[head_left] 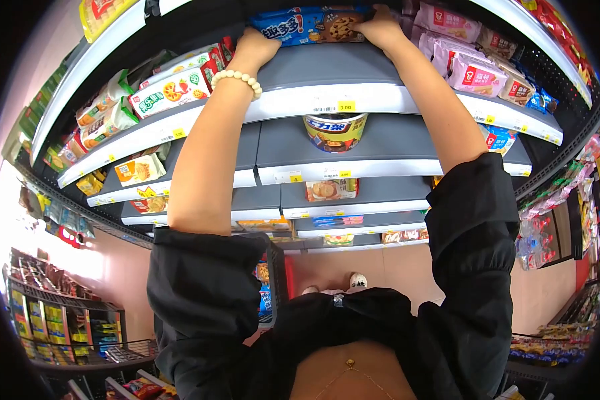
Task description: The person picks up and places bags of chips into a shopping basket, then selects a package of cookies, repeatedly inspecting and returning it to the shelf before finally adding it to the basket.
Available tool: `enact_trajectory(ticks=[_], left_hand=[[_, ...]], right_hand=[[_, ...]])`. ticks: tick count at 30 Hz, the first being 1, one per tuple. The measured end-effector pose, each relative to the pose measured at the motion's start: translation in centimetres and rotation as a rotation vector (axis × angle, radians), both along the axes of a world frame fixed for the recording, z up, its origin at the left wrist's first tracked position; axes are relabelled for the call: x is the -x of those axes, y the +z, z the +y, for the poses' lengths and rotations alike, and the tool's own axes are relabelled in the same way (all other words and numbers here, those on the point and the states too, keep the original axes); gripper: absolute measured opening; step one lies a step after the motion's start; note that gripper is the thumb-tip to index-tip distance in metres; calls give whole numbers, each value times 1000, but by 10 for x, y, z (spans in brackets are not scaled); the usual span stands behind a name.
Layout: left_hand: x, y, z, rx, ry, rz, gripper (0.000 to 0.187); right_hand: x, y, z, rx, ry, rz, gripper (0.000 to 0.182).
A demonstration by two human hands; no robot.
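A blue pack of chocolate chip cookies (307, 27) lies lengthwise on the grey upper shelf (320, 67), near its back. My left hand (259, 45), with a beaded bracelet on the wrist, is closed around the pack's left end. At the other end my right hand (380, 28) grips the pack, fingers over the printed cookie. White fruit-print packs (170, 92) stand to the left of my left hand. Pink wafer packs (473, 73) are piled to the right of my right hand.
Below, a yellow and purple tub (337, 132) stands on the second shelf. White price rails (367, 97) edge the shelves. A dark basket with a red edge (288, 280) is near my left side. Another stocked rack (67, 313) stands lower left.
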State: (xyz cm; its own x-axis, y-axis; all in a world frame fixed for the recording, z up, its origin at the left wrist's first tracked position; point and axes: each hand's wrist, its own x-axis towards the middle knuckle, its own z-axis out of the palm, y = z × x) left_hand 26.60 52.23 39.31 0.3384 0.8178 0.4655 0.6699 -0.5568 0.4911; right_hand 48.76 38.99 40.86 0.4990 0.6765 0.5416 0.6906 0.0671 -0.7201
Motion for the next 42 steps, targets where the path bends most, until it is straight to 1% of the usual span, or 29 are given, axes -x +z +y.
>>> enact_trajectory(ticks=[3,6,9,12,15,18,21,24,27,30,31,33,34,36,37,38,39,40,42], left_hand=[[1,-10,20,-82,-82,-51,80],[5,1,-10,-68,-17,-9,82],[4,2,-10,-99,-7,45,82],[2,0,-12,-185,59,78,78],[0,-2,-13,-211,77,64,81],[3,0,-12,-145,-6,6,81],[3,-1,-13,-180,-17,-17,76],[3,3,-19,-188,48,-40,68],[9,11,-27,-136,-84,-135,64],[16,21,-42,81,-301,-370,54],[19,24,-62,39,-304,-386,50],[25,19,-72,-81,-384,-530,51],[28,14,-79,-140,-421,-601,52],[41,19,-132,-170,-428,-584,49],[48,16,-156,-184,-429,-573,47],[52,3,-166,-311,-432,-557,35],[56,-9,-176,-290,-472,-619,36],[61,-18,-187,-268,-512,-682,38],[72,-37,-215,-144,-482,-740,34]], right_hand=[[4,14,-10,278,-60,-127,58],[-32,-14,22,78,-54,-345,70],[-40,-13,26,181,-98,-423,71],[-38,-15,24,118,-161,-531,73],[-35,-12,19,109,-88,-525,71],[-43,-20,30,44,-145,-519,70],[-50,-28,39,-71,-113,-480,71],[-43,-12,24,109,70,-318,75],[-32,0,4,28,-89,-394,75],[-27,7,-33,-102,-141,-462,72],[-19,9,-52,-109,-153,-440,71],[5,15,-98,-122,-179,-391,70],[19,15,-120,-149,-151,-313,66],[45,7,-157,-199,-94,-147,58],[48,-4,-167,-268,-56,-127,57],[49,-16,-175,-337,-17,-106,56],[52,-26,-184,-404,23,-87,56],[61,-32,-195,-408,31,-37,54],[86,-41,-217,-405,46,65,51]])
